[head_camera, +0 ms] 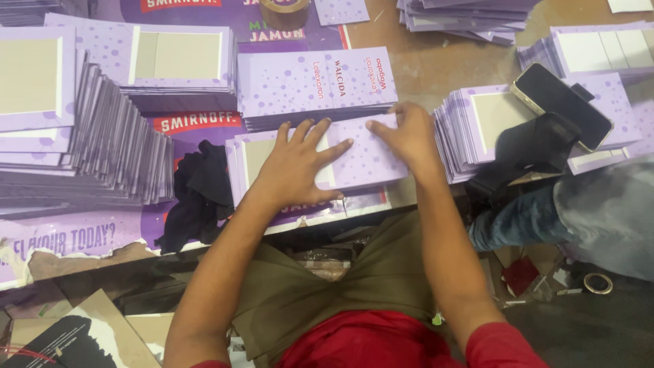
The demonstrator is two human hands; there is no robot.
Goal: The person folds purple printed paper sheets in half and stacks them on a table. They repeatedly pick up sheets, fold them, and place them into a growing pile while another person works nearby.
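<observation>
Pressing down on a purple folded card point(357, 160) atop its stack point(238, 167), left hand point(296, 167) fingers spread flat, right hand point(409, 136) fingers together gripping its edge.

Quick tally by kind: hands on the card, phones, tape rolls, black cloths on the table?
Hands on the purple card: 2, left hand and right hand
Phones: 1
Tape rolls: 2, brown tape roll and floor tape roll
Black cloth: 1
Total: 6
</observation>
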